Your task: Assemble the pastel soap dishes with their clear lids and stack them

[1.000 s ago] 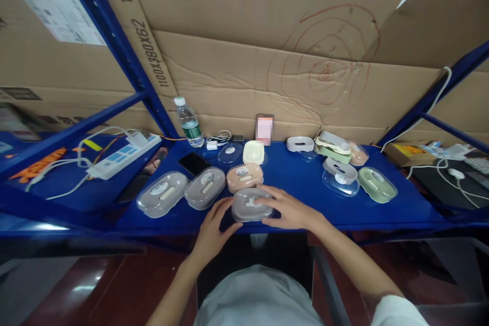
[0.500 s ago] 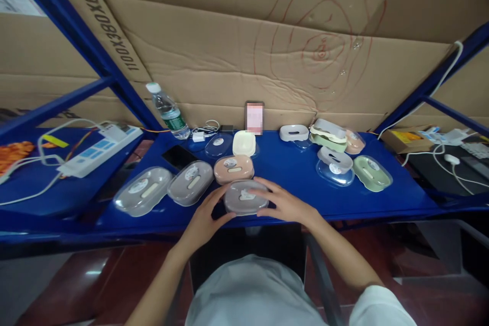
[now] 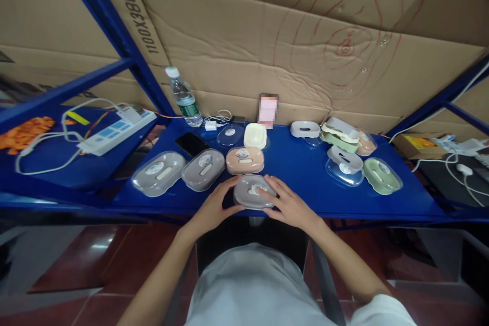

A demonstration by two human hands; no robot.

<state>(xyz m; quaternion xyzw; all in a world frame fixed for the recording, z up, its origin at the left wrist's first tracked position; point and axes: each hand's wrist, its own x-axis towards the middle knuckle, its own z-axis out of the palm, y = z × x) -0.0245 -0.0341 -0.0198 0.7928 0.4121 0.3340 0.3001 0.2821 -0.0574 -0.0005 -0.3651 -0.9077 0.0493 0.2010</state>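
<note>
A grey oval soap box (image 3: 250,194) with a clear lid and a round sticker lies at the table's front edge. From its left side my left hand (image 3: 216,205) grips it, thumb at the near rim and fingers at the far rim. My right hand (image 3: 291,205) closes on its right end, with fingertips reaching over the lid and partly covering the sticker. Just behind stands a peach soap box (image 3: 248,164). Two more grey ones, a nearer-middle box (image 3: 204,175) and a left box (image 3: 155,181), sit to the left.
On the right are a green soap box (image 3: 382,175), a clear lid (image 3: 344,173) and stacked box parts (image 3: 338,137). Toward the back stand a cream tray (image 3: 255,136), a propped phone (image 3: 268,111) and a water bottle (image 3: 187,102). A black phone (image 3: 192,144) lies flat; a power strip (image 3: 114,133) is leftward.
The camera view has turned slightly left, so the table's things appear shifted right. Both hands stay on the grey soap box, which remains at the front edge.
</note>
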